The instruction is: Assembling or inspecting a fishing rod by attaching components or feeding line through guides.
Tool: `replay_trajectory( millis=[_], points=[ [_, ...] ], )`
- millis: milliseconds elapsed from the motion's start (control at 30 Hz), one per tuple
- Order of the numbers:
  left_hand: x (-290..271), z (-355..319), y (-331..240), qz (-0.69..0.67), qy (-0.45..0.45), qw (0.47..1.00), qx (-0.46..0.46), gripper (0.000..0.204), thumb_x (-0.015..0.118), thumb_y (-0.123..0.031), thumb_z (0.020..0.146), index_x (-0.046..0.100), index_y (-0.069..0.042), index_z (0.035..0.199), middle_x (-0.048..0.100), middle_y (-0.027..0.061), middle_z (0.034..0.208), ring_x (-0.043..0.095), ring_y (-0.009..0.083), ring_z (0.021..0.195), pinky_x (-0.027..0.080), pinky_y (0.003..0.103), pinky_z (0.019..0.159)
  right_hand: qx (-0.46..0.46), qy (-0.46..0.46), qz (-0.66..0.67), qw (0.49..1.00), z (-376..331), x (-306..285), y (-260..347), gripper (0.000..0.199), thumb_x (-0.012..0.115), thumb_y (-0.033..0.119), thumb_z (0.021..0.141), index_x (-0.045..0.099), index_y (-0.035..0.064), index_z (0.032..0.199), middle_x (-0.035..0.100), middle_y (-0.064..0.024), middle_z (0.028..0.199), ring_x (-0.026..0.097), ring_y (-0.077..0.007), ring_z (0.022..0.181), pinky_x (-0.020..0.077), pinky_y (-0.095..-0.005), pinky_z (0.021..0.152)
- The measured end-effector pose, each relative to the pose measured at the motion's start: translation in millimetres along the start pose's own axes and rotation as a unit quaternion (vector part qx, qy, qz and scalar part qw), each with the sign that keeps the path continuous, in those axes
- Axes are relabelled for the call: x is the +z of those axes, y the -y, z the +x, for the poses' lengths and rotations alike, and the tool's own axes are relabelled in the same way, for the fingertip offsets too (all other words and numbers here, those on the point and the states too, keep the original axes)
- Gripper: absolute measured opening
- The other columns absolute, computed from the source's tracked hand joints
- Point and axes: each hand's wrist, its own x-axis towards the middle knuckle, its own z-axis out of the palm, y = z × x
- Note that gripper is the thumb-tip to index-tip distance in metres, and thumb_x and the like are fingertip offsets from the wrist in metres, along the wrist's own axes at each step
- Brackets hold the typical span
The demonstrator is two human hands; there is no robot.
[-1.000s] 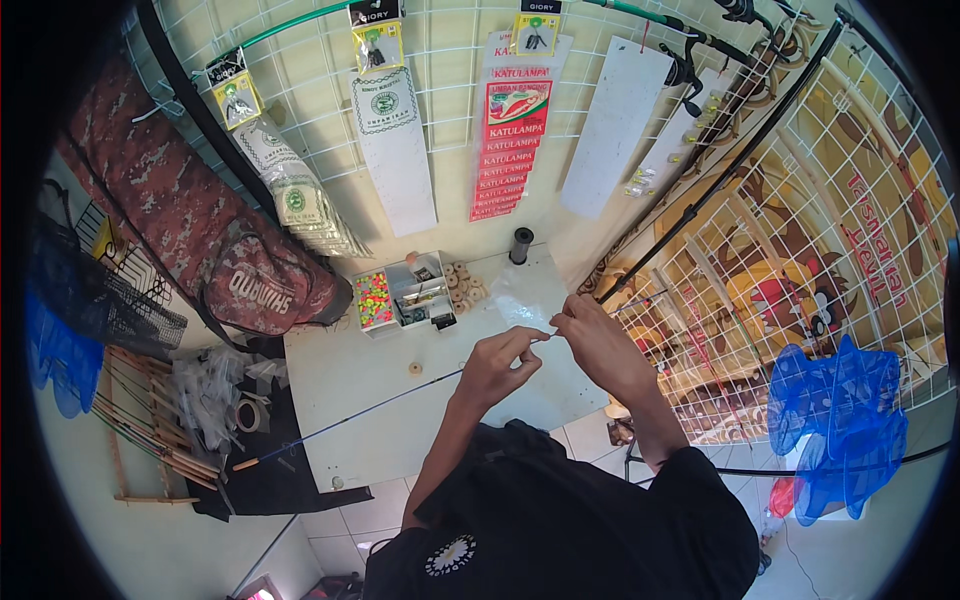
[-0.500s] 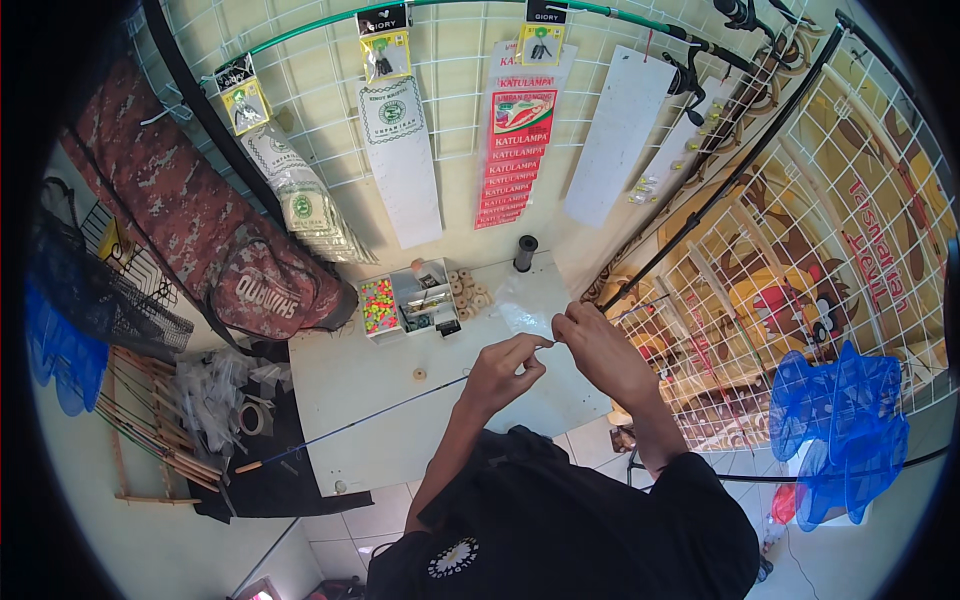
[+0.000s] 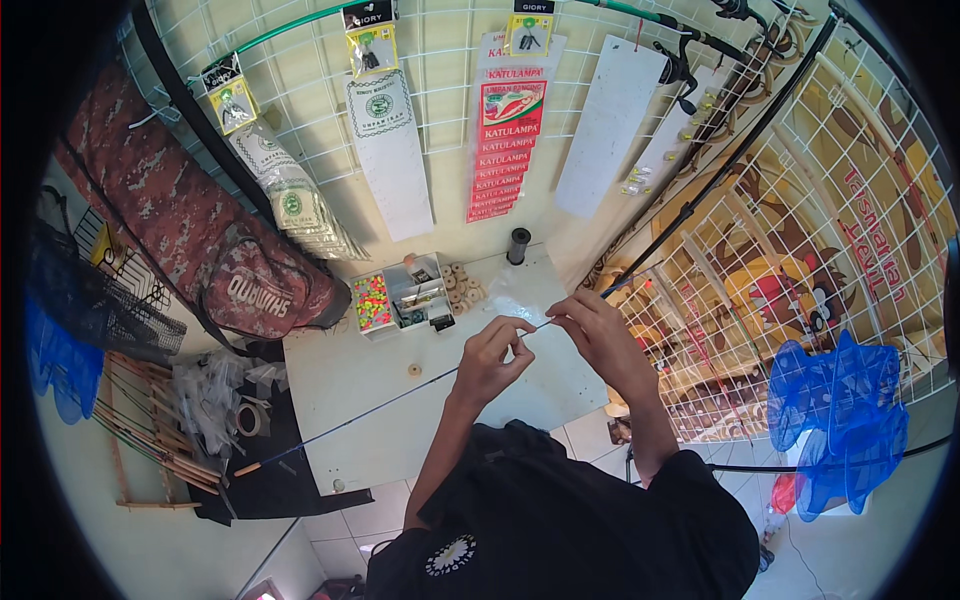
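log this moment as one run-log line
left hand: pinching blue fishing rod | right hand: pinching same rod | white table: loose tan ring, compartment box

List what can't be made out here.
Head view: part of the blue rod, hidden by the left hand.
Head view: exact grip of the right hand, too small.
Head view: small items in the white box, too small to identify.
Head view: top of the camouflage bag, lost in dark rim.

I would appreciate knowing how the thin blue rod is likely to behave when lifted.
The blue rod would probably feel light, being slender for its length. It looks fairly stiff, running nearly straight from the left hand to its tan end, though such thinness may let it flex.
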Motion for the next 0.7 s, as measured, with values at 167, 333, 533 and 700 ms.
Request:
replay_trajectory(
  millis=[167, 333, 533, 700],
  points=[
    [-1, 0, -3, 0.001, -0.026, 0.999, -0.021, 0.018, 0.066, 0.009, 0.065, 0.052, -0.001, 0.068, 0.068, 0.0051, 0.095, 0.056, 0.0077, 0.061, 0.043, 0.022, 0.049, -0.002, -0.046, 0.050, 0.998, -2, 0, -3, 0.012, 0.066, 0.004, 0.085, 0.065, 0.0029, 0.097, 0.062, -0.0105, 0.091, 0.064, -0.0268, 0.084, 0.0502, -0.0353, 0.070],
    [-1, 2, 0, -0.021, -0.028, 0.999, 0.002, 0.015, 0.067, 0.008, 0.066, 0.057, 0.000, 0.076, 0.069, 0.0039, 0.095, 0.050, 0.0073, 0.051, 0.040, 0.024, 0.045, 0.025, -0.064, 0.075, 0.995, -11, -3, -7, 0.015, 0.070, 0.003, 0.081, 0.067, 0.0043, 0.096, 0.063, -0.0091, 0.090, 0.064, -0.0228, 0.082, 0.0500, -0.0333, 0.072],
    [-1, 0, 4, -0.010, -0.026, 1.000, 0.007, 0.015, 0.067, 0.006, 0.066, 0.059, -0.002, 0.076, 0.070, 0.0032, 0.090, 0.050, 0.0073, 0.050, 0.040, 0.024, 0.045, 0.028, -0.137, 0.225, 0.964, -26, 18, -30, 0.023, 0.070, -0.003, 0.081, 0.069, -0.0004, 0.104, 0.070, -0.0114, 0.096, 0.070, -0.0201, 0.086, 0.0551, -0.0295, 0.076],
    [2, 3, 9, -0.052, -0.020, 0.998, -0.007, 0.017, 0.068, 0.004, 0.070, 0.065, -0.002, 0.086, 0.067, 0.0033, 0.082, 0.053, 0.0084, 0.053, 0.042, 0.023, 0.048, 0.128, -0.171, 0.404, 0.890, -29, 27, -15, 0.023, 0.066, -0.009, 0.083, 0.065, -0.0081, 0.105, 0.069, -0.0166, 0.100, 0.069, -0.0246, 0.096, 0.0568, -0.0308, 0.087]
  ],
)
